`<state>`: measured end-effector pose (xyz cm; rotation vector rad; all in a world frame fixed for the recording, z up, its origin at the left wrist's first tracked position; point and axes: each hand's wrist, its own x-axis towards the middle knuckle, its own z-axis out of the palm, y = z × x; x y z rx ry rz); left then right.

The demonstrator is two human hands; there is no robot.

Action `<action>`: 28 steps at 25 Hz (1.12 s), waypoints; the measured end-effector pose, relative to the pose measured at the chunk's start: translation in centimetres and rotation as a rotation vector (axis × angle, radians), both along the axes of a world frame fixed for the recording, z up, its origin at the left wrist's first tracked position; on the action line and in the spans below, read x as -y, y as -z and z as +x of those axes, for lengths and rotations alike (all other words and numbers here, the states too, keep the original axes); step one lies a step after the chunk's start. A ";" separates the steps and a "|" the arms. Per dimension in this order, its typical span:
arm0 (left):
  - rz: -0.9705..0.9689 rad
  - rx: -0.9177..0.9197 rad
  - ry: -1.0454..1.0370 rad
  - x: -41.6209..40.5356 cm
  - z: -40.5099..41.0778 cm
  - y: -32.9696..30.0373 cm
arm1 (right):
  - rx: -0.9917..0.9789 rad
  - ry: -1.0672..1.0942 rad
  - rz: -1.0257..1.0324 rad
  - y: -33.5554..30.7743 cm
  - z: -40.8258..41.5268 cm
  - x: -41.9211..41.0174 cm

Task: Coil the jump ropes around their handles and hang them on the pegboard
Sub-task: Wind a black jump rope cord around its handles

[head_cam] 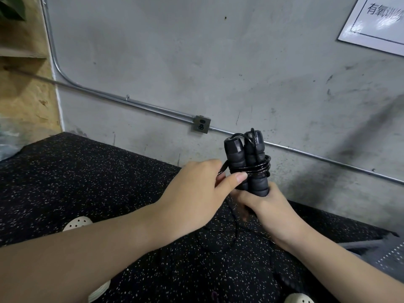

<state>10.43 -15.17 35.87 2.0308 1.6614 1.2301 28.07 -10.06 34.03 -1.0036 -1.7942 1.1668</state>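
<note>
Two black foam jump rope handles (246, 158) stand upright side by side in the middle of the view. My right hand (264, 204) grips their lower ends from below. Several turns of thin black rope (261, 166) are wound around the middle of both handles. My left hand (196, 189) pinches the rope at the left side of the coil, with the thumb pressed against the handles. More loose black rope (218, 237) lies on the speckled floor beneath my hands, hard to make out. No pegboard is in view.
A grey concrete wall (218, 62) with a metal conduit (142, 107) and a socket box (202, 124) rises just behind. Black speckled rubber flooring (87, 171) is underfoot. Cream perforated shoes (77, 223) show at the bottom. A white sign (380, 20) hangs top right; wooden shelving (21, 62) stands left.
</note>
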 end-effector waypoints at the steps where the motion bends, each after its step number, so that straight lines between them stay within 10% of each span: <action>1: 0.002 0.000 -0.003 0.1 0.2 0.0 | 0.003 0.012 -0.005 -0.1 -0.2 0.2; 11: -0.045 0.000 -0.078 0.7 1.1 -0.3 | 0.096 0.165 0.263 1.5 -2.0 1.9; 15: -0.090 0.095 -0.016 -0.5 -0.1 0.1 | 0.245 -0.094 0.105 0.4 -0.7 1.4; 19: -0.122 0.298 0.271 -0.6 -0.6 0.5 | -0.076 -0.450 -0.357 -0.5 0.5 1.4; 28: -0.160 0.043 -0.010 -0.6 -0.7 0.5 | -0.092 -0.215 -0.256 -0.3 0.4 1.2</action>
